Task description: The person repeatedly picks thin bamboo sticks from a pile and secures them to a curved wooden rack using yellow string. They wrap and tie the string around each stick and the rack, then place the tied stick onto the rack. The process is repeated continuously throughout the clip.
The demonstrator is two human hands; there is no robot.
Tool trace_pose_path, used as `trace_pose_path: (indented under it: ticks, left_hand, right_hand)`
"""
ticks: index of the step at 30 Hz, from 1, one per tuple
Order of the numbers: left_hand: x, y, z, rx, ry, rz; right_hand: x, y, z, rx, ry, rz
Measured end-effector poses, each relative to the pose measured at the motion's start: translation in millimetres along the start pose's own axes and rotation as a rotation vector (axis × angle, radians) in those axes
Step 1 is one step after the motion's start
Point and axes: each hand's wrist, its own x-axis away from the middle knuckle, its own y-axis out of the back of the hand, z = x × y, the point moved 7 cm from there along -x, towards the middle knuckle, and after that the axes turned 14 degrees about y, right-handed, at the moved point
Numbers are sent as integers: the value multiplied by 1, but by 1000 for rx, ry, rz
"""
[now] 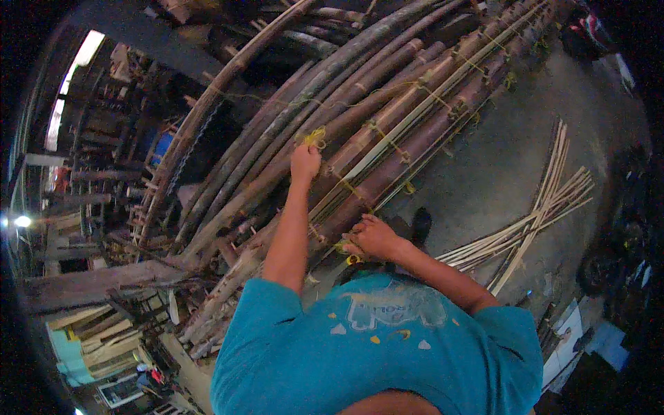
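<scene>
My left hand is closed on a small tangle of yellow cord, held out over the wooden poles. Lower and to the right, my right hand is closed beside the near side of a long reddish-brown pole. Some yellow cord shows at its fingers, and a small yellow ring-like piece hangs just below. Pale thin strips lie along the reddish-brown pole, tied at intervals with yellow cord lashings. My right fingertips are partly hidden.
Several long curved poles lie beyond the lashed ones. On the floor at right, thin pale sticks cross in a loose pile. A thick beam crosses at left, with cut boards below it. Dark clutter lines the right rim.
</scene>
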Motion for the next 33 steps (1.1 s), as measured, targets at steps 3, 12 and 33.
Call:
trace_pose_path:
  ticks: [3,12,33]
  left_hand:
    - [44,64,4,171,5,42]
    - [177,45,77,53,-5,223]
    - [152,91,63,431,-443,56]
  right_hand:
    - [-19,-7,46,-817,-61,66]
    - [-78,-41,30,-1368,-601,-1123]
    - [-44,-89,49,-500,-41,55]
